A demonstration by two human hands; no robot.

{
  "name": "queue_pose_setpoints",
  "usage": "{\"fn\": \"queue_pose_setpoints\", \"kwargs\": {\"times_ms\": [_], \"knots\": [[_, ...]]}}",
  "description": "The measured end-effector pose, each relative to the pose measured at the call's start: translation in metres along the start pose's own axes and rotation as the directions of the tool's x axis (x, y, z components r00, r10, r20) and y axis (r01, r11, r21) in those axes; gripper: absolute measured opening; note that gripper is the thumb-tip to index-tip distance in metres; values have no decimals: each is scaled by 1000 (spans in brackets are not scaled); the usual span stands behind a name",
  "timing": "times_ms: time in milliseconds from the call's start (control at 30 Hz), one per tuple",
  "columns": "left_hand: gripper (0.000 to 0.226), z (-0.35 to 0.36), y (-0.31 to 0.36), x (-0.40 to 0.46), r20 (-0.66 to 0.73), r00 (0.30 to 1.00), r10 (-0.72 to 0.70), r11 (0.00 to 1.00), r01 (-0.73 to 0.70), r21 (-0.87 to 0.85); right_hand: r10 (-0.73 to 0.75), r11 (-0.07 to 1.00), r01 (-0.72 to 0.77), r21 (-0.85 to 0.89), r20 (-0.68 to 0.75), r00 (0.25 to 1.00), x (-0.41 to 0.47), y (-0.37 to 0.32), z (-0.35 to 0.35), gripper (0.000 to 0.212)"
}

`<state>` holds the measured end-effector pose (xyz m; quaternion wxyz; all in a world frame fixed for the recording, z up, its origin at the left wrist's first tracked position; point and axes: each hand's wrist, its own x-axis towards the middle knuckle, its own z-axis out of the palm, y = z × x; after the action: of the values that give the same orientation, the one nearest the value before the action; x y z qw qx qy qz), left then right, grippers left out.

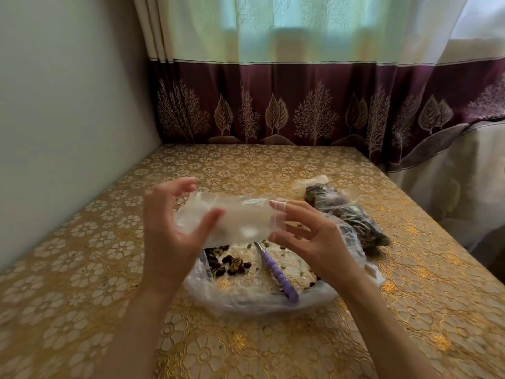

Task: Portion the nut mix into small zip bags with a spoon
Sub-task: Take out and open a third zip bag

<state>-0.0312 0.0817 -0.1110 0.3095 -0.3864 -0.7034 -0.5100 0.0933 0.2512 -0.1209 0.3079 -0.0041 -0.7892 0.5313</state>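
Nearest on the counter [82, 242], the open sack [246, 299] holds only a few nuts [228, 265] and the spoon [276, 277], its purple handle pointing near-right. Above it both hands hold an empty bag [240, 220] level, long axis left-right: left hand [175, 228] fingers pinch its left end, right hand [308, 233] fingers its right. Far right lies a filled bag [347, 214], so portioning looks nearly done
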Motion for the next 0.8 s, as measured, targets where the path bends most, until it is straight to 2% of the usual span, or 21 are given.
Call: {"fn": "queue_pose_setpoints", "kwargs": {"times_ms": [33, 100, 233, 367, 667, 733, 800], "knots": [[62, 3, 2, -1, 101, 987, 127, 988, -135, 77, -8, 1000, 8, -14, 12, 1000, 0, 0, 1, 52], [79, 8, 5, -4, 281, 921, 271, 934, -322, 153, -24, 999, 25, -37, 40, 999, -1, -2, 2, 51], [90, 14, 10, -7, 466, 823, 325, 876, -448, 180, -65, 995, 72, -70, 103, 993, -3, -6, 6, 43], [87, 11, 12, -5, 523, 798, 301, 863, -461, 207, -99, 991, 109, -73, 129, 987, -3, -8, 6, 40], [72, 7, 9, -4, 537, 809, 240, 912, -377, 160, -99, 990, 116, -86, 181, 979, -4, -7, 6, 41], [70, 7, 9, -4, 518, 822, 237, 919, -362, 154, -116, 989, 129, -66, 163, 980, -4, -8, 8, 38], [69, 6, 8, -3, 490, 842, 227, 928, -340, 154, -132, 988, 138, -67, 86, 988, -3, -7, 10, 31]]}}
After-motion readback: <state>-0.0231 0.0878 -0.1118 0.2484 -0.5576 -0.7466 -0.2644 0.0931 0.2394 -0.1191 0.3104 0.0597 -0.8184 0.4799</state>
